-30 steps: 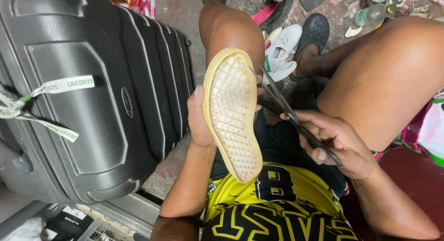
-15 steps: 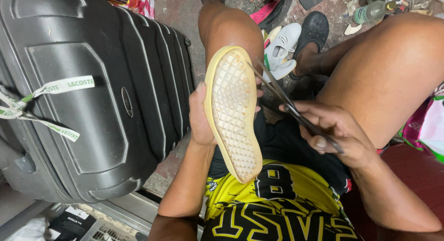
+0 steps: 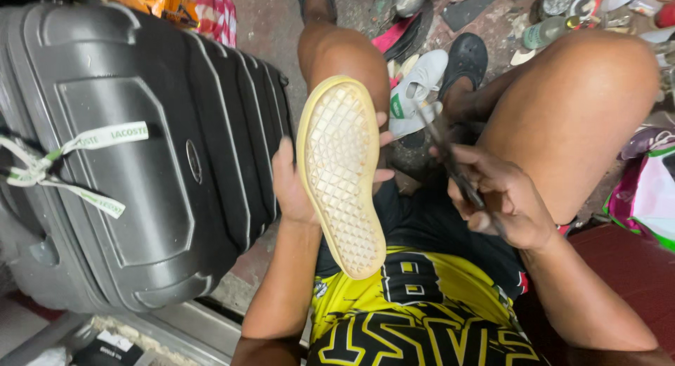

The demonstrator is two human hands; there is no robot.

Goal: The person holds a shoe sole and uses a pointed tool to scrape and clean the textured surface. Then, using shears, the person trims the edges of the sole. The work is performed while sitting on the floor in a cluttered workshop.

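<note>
Shoe sole [image 3: 339, 175], pale yellow rubber with a diamond-grid tread, is held upright over the lap, tread side turned to the head camera, toe end up. It is gripped by the left hand [image 3: 299, 180]: palm behind the left edge, fingertips [image 3: 383, 137] wrapped round and seen at the right edge. Hand is clamped on the sole.

Thin dark tool [image 3: 453, 165], long and blade-like, is held in the right hand [image 3: 503, 201], fingers closed round its shaft, tip pointed up and left toward the sole. Tip is near the sole's right edge; contact cannot be told. Exact kind of tool cannot be told.

Hands are kept apart, sole on the left, tool on the right.

Yellow-and-black shirt [image 3: 415, 317] is seen below the sole, black shorts above it. Both bare knees are raised to either side.

Black hard-shell suitcase [image 3: 140, 155] is stood just beside the left arm, with a white-and-green ribbon [image 3: 77, 158] tied across it.

White sneaker [image 3: 418, 92] and black clog [image 3: 464, 60] are laid on the concrete floor [image 3: 267, 28] between the legs, beyond the sole. Bottles and clutter are seen at top right, too small to tell.
</note>
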